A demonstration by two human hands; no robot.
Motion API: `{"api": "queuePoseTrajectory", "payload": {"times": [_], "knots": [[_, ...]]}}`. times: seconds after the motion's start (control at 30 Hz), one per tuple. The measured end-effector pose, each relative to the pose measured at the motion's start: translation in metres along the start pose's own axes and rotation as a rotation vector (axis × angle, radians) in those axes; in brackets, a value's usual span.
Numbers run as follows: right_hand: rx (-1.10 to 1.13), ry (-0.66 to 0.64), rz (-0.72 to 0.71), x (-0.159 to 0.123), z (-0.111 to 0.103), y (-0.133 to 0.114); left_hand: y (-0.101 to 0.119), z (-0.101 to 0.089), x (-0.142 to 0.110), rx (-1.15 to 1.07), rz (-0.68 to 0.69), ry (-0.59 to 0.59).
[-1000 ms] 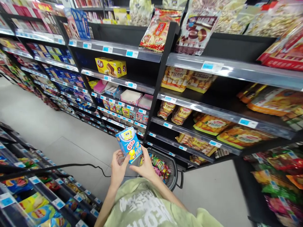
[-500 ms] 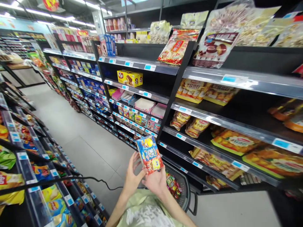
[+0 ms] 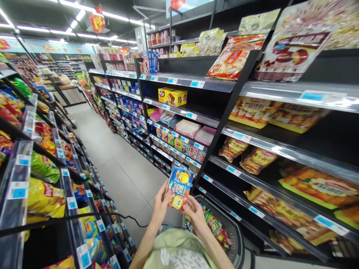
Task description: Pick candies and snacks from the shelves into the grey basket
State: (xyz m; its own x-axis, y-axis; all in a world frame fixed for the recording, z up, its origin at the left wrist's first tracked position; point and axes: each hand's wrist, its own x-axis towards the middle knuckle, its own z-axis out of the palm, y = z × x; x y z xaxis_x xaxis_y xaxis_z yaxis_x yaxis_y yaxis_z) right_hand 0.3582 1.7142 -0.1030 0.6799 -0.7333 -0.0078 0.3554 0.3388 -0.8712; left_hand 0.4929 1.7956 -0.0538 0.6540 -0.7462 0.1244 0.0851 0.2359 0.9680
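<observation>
A small colourful snack box, blue and orange with cartoon pictures, is held upright in front of me by both hands. My left hand grips its left edge with fingers wrapped round it. My right hand holds its lower right corner from below. Just under the hands stands a dark shopping basket holding several bright snack packets.
Black shelves with snack bags and boxes run along my right. A lower rack of crisp bags lines my left. A grey tiled aisle stretches ahead between them. A black cable lies on the floor.
The view has tilted upward, showing more of the aisle. The box has been turned over in my hands from its blue face to an orange-blue face, and it is held slightly further forward.
</observation>
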Motion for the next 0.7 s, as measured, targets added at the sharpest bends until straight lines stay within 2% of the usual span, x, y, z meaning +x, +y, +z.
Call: {"api": "queuePoseTrajectory", "payload": {"times": [0.3, 0.7], "knots": [[0.011, 0.137, 0.009, 0.002, -0.008, -0.003, -0.001, 0.004, -0.004, -0.045, -0.011, 0.024], [0.023, 0.199, 0.014, 0.012, -0.027, 0.013, -0.003, 0.002, -0.006, -0.034, -0.011, 0.02]]}}
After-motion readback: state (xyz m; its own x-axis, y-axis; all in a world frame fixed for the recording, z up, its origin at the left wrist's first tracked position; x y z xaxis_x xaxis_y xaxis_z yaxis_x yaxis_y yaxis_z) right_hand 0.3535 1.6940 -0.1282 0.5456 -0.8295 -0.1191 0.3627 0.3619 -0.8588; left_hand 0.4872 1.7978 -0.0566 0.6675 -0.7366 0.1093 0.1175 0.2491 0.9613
